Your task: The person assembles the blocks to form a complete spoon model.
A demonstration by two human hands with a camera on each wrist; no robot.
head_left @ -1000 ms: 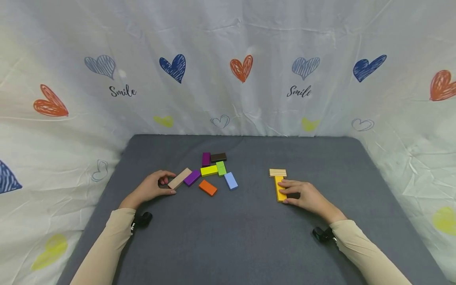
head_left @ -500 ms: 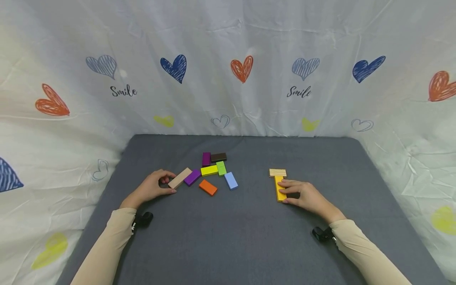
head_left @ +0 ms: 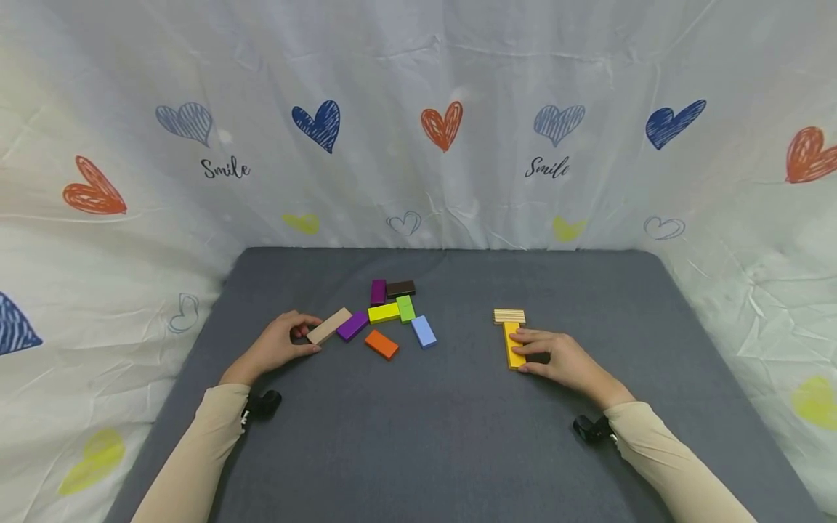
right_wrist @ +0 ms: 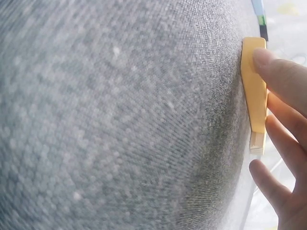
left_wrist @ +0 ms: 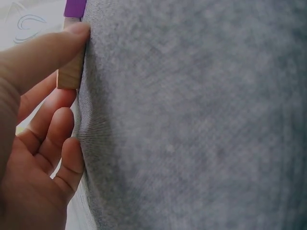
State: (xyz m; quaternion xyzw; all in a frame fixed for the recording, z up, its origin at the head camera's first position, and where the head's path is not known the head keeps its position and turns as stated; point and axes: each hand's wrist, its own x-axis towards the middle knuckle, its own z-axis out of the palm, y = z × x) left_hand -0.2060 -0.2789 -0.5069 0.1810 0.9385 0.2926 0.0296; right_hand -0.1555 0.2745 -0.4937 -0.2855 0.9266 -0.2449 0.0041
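Note:
At the left end of a row of blocks, my left hand (head_left: 280, 341) pinches a plain wooden block (head_left: 329, 326) between thumb and fingers; the left wrist view shows the thumb (left_wrist: 53, 50) lying across it. A purple block (head_left: 353, 327) touches its far end. On the right side of the table, my right hand (head_left: 565, 363) holds an amber-yellow block (head_left: 513, 345), thumb at its near end and fingers along its right side. Against that block's far end lies a striped light wooden piece (head_left: 509, 316), crosswise, forming a T shape.
Near the middle left lie a bright yellow block (head_left: 383, 313), a green block (head_left: 405, 309), a light blue block (head_left: 423, 332), an orange block (head_left: 382, 345), a dark brown block (head_left: 400, 288) and a second purple block (head_left: 378, 292). A patterned curtain (head_left: 366, 189) hangs behind the grey table (head_left: 418, 436).

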